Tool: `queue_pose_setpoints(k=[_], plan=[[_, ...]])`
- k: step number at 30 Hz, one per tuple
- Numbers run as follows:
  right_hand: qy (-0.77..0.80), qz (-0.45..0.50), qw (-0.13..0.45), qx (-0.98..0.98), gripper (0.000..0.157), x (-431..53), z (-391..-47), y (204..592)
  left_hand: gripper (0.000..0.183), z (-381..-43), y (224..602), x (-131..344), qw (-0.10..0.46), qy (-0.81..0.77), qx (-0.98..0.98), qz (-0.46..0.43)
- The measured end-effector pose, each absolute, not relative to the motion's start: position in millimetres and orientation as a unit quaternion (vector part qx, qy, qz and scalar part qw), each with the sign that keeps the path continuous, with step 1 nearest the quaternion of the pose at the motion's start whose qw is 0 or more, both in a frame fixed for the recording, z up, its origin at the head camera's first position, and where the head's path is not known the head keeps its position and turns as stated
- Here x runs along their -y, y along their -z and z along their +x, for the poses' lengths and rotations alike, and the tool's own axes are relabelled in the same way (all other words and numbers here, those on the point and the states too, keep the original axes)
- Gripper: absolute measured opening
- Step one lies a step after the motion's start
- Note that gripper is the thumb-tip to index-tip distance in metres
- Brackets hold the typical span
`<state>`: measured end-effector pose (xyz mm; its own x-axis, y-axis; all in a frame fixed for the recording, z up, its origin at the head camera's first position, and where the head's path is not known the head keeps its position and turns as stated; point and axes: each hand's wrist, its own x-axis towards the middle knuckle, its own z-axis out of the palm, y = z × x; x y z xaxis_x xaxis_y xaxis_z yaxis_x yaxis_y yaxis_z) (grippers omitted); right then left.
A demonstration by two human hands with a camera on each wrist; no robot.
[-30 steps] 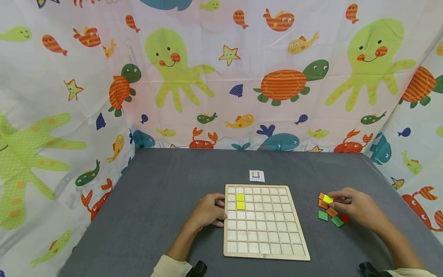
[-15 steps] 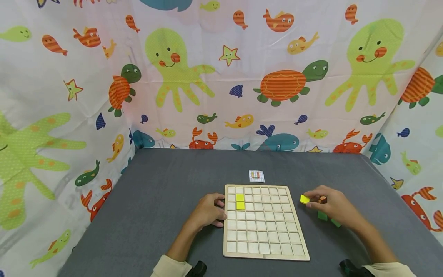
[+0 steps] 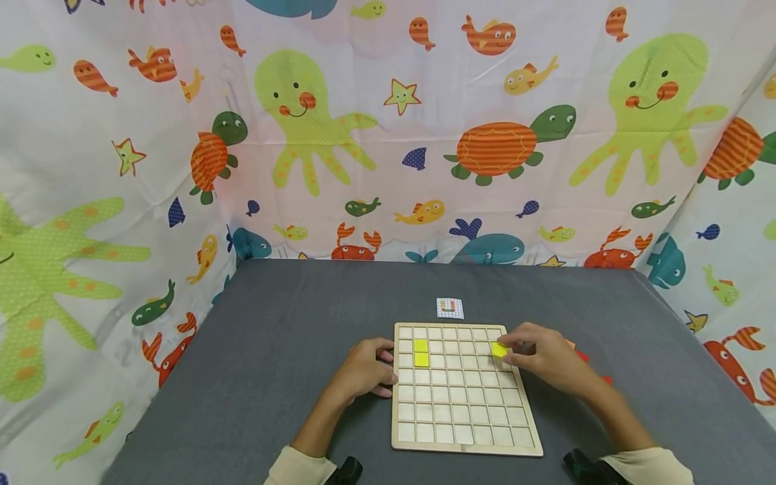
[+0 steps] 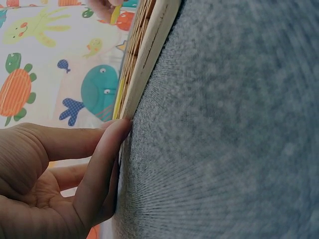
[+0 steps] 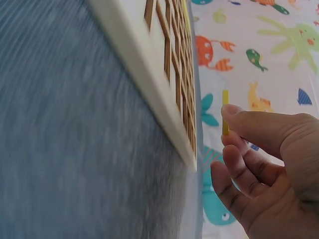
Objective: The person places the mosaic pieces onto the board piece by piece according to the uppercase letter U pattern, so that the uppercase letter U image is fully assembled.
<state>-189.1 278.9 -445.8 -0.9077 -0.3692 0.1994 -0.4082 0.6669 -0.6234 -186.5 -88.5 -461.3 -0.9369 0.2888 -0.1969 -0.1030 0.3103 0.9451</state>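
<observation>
A wooden grid board (image 3: 467, 449) lies flat on the table, with two yellow square tiles (image 3: 421, 353) one below the other in its cells. My left hand (image 3: 362, 369) holds the board's left edge; in the left wrist view its thumb and a finger (image 4: 102, 154) come together at the rim. Above the board's upper right cells, my right hand (image 3: 548, 357) pinches a yellow square tile (image 3: 498, 349) between thumb and fingertips. The right wrist view shows this tile (image 5: 226, 112) edge-on, raised over the board, with the other fingers loosely bent.
Red tiles (image 3: 606, 379) and an orange one (image 3: 570, 344) peek out behind the right hand; others there are hidden by the arm. A small printed grid card (image 3: 450, 308) lies beyond the board. A sea-animal curtain (image 3: 388, 168) hangs around the dark grey table (image 3: 315, 303).
My right hand has carried the yellow tile left from the loose tile pile to over the board's upper right. The left hand and the board have stayed put.
</observation>
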Motion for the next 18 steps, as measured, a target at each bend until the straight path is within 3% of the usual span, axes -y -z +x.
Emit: queue_pose_setpoints(k=[18], plan=[[-0.357, 0.253, -0.016, 0.899, 0.023, -226, -193, 443, 0.068, -185, 459, 88, 0.168, -0.586, -0.791, 0.058]])
